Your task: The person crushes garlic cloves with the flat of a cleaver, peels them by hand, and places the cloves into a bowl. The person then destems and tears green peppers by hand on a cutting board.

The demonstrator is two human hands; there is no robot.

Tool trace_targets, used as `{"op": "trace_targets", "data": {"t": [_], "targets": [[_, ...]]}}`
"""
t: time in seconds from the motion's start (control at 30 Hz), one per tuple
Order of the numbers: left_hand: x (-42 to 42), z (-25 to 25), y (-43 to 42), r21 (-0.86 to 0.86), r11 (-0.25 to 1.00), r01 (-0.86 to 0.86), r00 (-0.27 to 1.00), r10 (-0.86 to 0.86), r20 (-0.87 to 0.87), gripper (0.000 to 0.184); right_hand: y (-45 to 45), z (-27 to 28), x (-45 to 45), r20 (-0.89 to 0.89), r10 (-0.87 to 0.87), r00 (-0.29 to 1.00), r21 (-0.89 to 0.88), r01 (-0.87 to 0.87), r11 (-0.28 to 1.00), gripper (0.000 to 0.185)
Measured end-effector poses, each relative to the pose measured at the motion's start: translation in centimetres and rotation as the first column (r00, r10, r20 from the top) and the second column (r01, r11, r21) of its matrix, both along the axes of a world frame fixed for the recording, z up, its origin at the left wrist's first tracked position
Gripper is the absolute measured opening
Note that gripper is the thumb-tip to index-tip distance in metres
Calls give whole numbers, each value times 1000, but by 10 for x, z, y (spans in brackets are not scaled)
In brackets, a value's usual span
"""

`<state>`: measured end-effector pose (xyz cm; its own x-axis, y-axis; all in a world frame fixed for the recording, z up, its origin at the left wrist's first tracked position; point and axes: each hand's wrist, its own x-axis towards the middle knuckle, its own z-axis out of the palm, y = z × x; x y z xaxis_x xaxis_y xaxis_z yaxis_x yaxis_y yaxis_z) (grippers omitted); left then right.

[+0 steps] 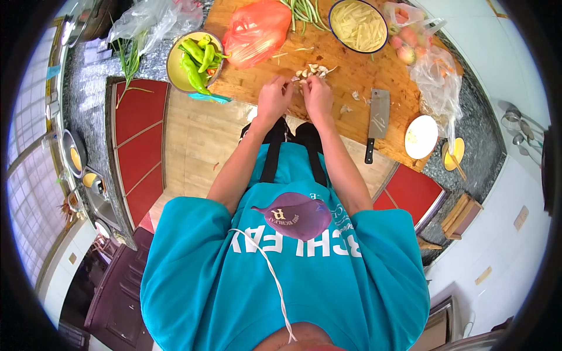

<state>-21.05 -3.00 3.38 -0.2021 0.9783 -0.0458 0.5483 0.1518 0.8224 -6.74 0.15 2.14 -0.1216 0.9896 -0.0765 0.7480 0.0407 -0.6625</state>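
Left hand [276, 97] and right hand [318, 95] are held curled by garlic cloves [305, 73], probably for easy reach, grip can't be told tbh.

Hands [275, 100] just beside garlic [316, 69] (cleaver [379, 114] lying apart).

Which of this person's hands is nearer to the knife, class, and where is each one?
The right hand. It is by the garlic, left of the knife and apart from it. The left hand is farther left, beyond the right hand.
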Motion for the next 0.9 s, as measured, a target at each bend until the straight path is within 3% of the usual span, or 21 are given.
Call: {"op": "trace_targets", "data": {"t": [0.03, 0.1, 0.13, 0.2, 0.33, 0.53, 0.6, 0.67, 0.8, 0.87, 0.9], "targets": [[0, 1, 2, -9, 1000, -1, 1000, 1, 9, 14, -1, -1, 0, 5, -9, 1000, 2, 9, 1000, 12], [1, 1, 5, -13, 1000, 7, 999, -7, 41, 15, -5, 1, 4, -214, -171, 962, -41, 166, 985, 14], [3, 1, 6, -17, 1000, 9, 998, -8, 67, 16, -8, 4, 7, -210, -182, 961, -41, 177, 983, 14], [13, 6, 9, -21, 999, 45, 992, -42, 123, 17, -17, 12, 17, -359, -375, 855, -110, 360, 926, 18], [47, 14, 12, -18, 982, 186, 972, -182, 149, 19, -49, 8, 65, -283, -455, 844, 8, 477, 879, 21], [106, 13, -5, -38, 932, 360, 921, -348, 173, 19, -78, 4, 140, -160, -527, 834, -27, 530, 847, 20], [124, 4, -12, -25, 926, 376, 916, -368, 160, 18, -81, 1, 152, -138, -419, 898, 39, 427, 903, 21], [141, -6, -20, -10, 921, 390, 911, -384, 152, 17, -87, 6, 168, -69, -414, 908, -30, 413, 910, 23], [165, -10, -25, -14, 933, 360, 932, -358, 54, 16, -114, 13, 201, 37, -405, 913, 85, 401, 912, 33], [175, -12, -29, -15, 944, 329, 943, -328, 52, 15, -126, 23, 213, 291, -341, 894, 58, 339, 939, 36], [181, -7, -29, -37, 952, 304, 951, -301, 65, 17, -129, 16, 219, 289, -339, 895, 56, 338, 940, 36]]}}
